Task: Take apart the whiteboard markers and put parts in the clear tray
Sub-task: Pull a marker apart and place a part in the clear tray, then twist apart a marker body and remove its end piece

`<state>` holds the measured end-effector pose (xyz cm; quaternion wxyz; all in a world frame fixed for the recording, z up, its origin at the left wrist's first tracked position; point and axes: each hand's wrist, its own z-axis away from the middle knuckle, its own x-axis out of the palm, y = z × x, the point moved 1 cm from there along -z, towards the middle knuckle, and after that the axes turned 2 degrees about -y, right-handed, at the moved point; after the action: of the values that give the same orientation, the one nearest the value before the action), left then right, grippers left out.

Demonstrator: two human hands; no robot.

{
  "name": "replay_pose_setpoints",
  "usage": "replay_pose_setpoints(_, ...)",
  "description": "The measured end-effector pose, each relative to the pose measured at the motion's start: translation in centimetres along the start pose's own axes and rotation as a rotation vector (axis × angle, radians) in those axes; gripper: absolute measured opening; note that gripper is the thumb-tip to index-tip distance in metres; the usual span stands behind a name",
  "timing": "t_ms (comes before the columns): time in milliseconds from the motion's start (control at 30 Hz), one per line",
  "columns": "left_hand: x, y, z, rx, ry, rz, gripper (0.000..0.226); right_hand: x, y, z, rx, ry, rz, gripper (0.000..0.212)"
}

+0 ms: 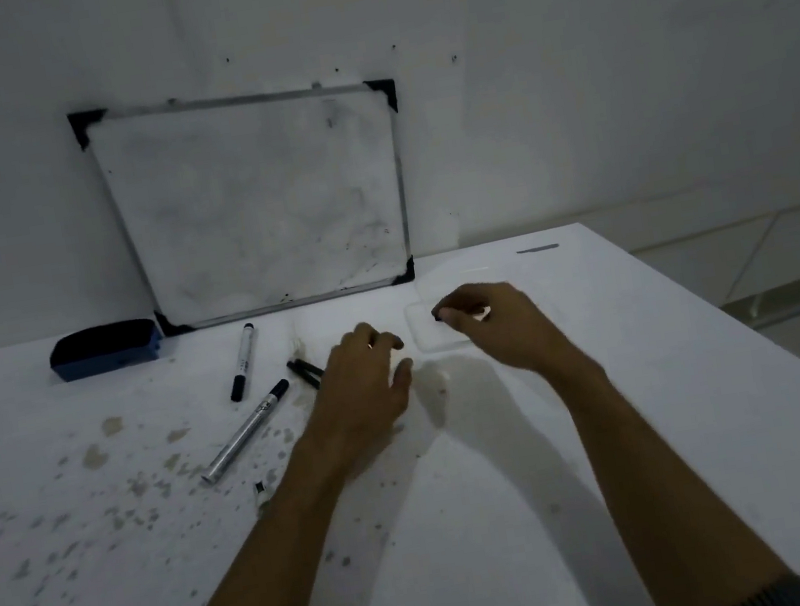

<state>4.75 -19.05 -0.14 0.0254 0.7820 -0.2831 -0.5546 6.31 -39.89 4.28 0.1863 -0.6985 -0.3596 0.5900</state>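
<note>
Two markers (242, 361) lie left of the hands untouched, right hand (486, 323) pinched on a small dark-tipped part over the clear tray (426, 337), left hand (366, 385) loosely apart nearby; releasing early risks missing the tray.

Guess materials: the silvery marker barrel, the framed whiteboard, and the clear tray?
Silvery marker barrel: looks like brushed metal or metallised plastic, going by its dull grey sheen; black plastic cap end.
Framed whiteboard: glossy white panel, smudged, with a thin metal-looking frame and black plastic corners.
Clear tray: transparent plastic, probably; only its faint rim shows against the white table.
</note>
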Motion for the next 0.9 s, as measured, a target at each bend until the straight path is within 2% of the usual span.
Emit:
replay_pose_setpoints(167, -6.1, -2.8, 1.9, -0.094, 0.009, 0.107, 0.026, 5.0, -2.7, 3.9, 0.005, -0.073, -0.058, 0.018)
replay_pose_setpoints(333, -7.7, -8.1, 7.2, -0.254, 0.076, 0.024, 0.033, 10.2, -5.6, 4.2, -0.050, -0.165, -0.092, 0.020)
replay_pose_setpoints(433, -7.3, -10.5, 10.0, -0.364, 0.104, 0.034, 0.046, 13.5, -7.0, 3.8, -0.099, -0.098, -0.105, 0.023)
replay_pose_setpoints(533, -6.6, -11.8, 11.9, -0.439, 0.155, 0.045, 0.041, 16.3, -8.0, 3.1, -0.193, -0.020, -0.045, 0.024)
replay_pose_setpoints(667, -5.6, -12.3, 11.7, -0.408, 0.170, 0.073, 0.018, 17.5, -7.3, 2.7, -0.287, 0.074, 0.087, 0.035)
replay_pose_setpoints(800, -5.8, -11.8, 11.2, -0.357, 0.207, 0.180, 0.021, 18.0, -7.6, 3.0, -0.407, 0.171, 0.305, 0.045)
replay_pose_setpoints(900, -6.9, -10.9, 11.2, -0.338, 0.230, 0.354, 0.023, 18.1, -7.8, 3.0, -0.439, 0.223, 0.419, 0.042)
